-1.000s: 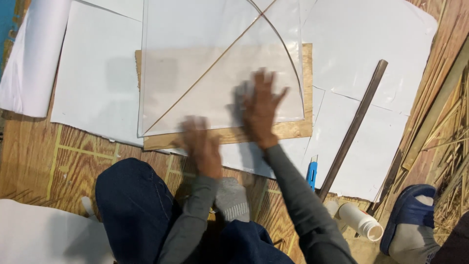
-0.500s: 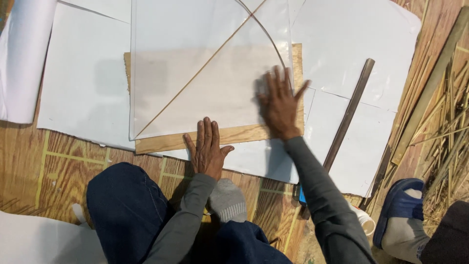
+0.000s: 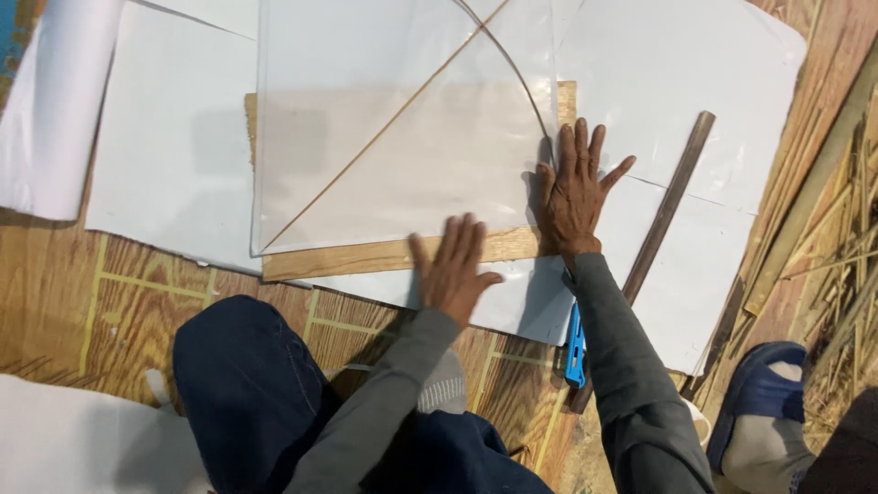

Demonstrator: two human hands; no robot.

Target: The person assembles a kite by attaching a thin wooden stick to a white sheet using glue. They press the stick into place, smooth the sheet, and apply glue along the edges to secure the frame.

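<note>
Clear thin plastic, the see-through sheet [image 3: 402, 119], lies flat under both of the person's hands. The left hand [image 3: 451, 267] is open, with its fingers spread and flat. Its fingertips press the near edge of the sheet, and its palm rests on the wooden board [image 3: 366, 261] under it. The right hand [image 3: 574, 190] is open too, fingers wide, pressing down at the sheet's right corner, just beside the left hand and a bit farther from the body.

Under the sheet run a straight thin stick [image 3: 384, 133] and a bent thin stick [image 3: 517, 69]. Both pass out of the top of the picture, so their ends cannot be seen. The bent one comes down close to the right hand's fingers.

White paper sheets [image 3: 165, 155] lie under the board, spreading away left of the left hand and right of the right hand. A dark long strip [image 3: 672, 197] lies slanted just right of the right hand. A blue cutter [image 3: 575, 352] peeks out behind the right sleeve, mostly hidden. A blue slipper [image 3: 764, 389] sits far right of the right arm, cut off by the edge. Dry split canes [image 3: 846, 256] pile up there too, hard to make out.
</note>
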